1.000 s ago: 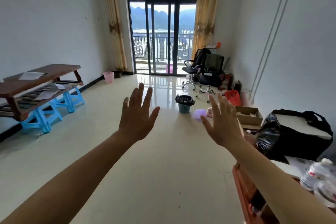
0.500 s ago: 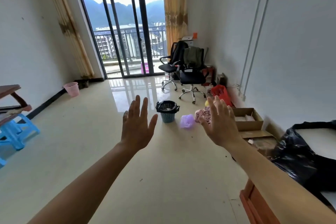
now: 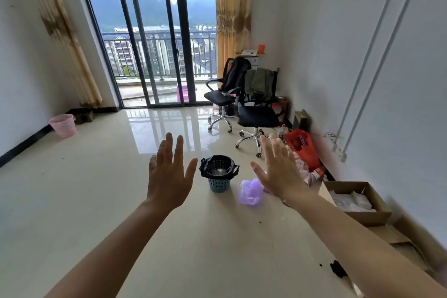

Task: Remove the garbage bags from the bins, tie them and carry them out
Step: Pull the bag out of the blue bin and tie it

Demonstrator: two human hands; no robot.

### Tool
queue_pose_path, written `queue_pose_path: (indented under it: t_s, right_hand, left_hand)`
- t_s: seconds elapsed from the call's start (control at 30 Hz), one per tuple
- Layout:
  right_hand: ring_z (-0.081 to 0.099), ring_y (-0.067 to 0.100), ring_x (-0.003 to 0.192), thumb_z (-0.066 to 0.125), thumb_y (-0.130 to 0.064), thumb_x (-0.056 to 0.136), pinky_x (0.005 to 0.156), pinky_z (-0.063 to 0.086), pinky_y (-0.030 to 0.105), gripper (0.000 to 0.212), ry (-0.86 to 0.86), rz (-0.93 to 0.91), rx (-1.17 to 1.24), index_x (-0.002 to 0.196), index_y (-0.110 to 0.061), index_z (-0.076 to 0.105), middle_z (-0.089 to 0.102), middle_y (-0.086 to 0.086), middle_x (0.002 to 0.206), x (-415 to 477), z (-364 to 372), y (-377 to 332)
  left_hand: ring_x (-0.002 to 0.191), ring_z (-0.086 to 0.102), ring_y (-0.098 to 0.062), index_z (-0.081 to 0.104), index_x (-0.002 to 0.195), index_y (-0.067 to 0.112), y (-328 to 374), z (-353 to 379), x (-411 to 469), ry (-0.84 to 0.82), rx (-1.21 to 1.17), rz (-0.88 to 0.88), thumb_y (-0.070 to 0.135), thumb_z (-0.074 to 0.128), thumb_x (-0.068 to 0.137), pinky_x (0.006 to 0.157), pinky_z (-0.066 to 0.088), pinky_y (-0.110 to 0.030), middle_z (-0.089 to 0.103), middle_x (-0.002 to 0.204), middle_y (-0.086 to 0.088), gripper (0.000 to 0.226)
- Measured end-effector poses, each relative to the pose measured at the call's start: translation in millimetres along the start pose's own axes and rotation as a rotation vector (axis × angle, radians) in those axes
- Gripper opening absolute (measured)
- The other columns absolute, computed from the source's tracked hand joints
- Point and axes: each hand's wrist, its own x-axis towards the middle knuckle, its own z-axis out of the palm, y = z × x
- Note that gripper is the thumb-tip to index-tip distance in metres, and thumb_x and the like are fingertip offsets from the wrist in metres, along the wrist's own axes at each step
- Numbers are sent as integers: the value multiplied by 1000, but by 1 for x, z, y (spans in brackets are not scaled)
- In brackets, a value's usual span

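Note:
A small teal basket bin [image 3: 219,184] stands on the tiled floor in the middle of the room, lined with a black garbage bag [image 3: 219,167] folded over its rim. A crumpled purple plastic bag [image 3: 250,192] lies on the floor just right of it. My left hand [image 3: 169,174] is raised in the air left of the bin, fingers straight and spread, holding nothing. My right hand [image 3: 280,172] is raised to the right of the bin, also spread and empty. A pink basket bin [image 3: 63,125] stands far left by the wall.
Two black office chairs [image 3: 254,113] stand at the back right before the glass balcony doors [image 3: 154,43]. A red bag [image 3: 303,146], clothes and an open cardboard box [image 3: 355,201] line the right wall. Flattened cardboard lies at the lower right.
The view has advanced into the room and tilted down; the teal bin and purple bag are nearer, between my hands. The bench and blue stools at left have left the view. Both hands stay spread.

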Motion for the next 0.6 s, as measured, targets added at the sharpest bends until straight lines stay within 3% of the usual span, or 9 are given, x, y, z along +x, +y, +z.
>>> queue_pose_path:
  t_s: [0.23,0.47,0.6]
  right_hand:
    - [11,35,152,48,-49,97,122,12,51,86,-24,86,-9,159,-22,-4,7,16,166,186,57,17]
    - [11,34,152,48,-49,97,123,13,50,83,-15,204,45,159,-21,0,9,17,164,318,130,82]
    - [13,34,151,47,-48,98,122,13,51,82,-88,236,85,160,-19,1,9,19,164,399,202,135]
  left_hand:
    - [155,6,-32,3,161,18,-61,66,202,-83,-2,15,65,6,92,119,20,-56,-5,168,-13,83]
    - [155,4,-33,-1,161,19,-69,180,357,-161,-32,51,54,31,102,120,18,-53,-8,168,-14,75]
    - [155,4,-32,1,161,19,-71,268,434,-235,-25,37,53,33,102,120,19,-52,-8,168,-13,75]
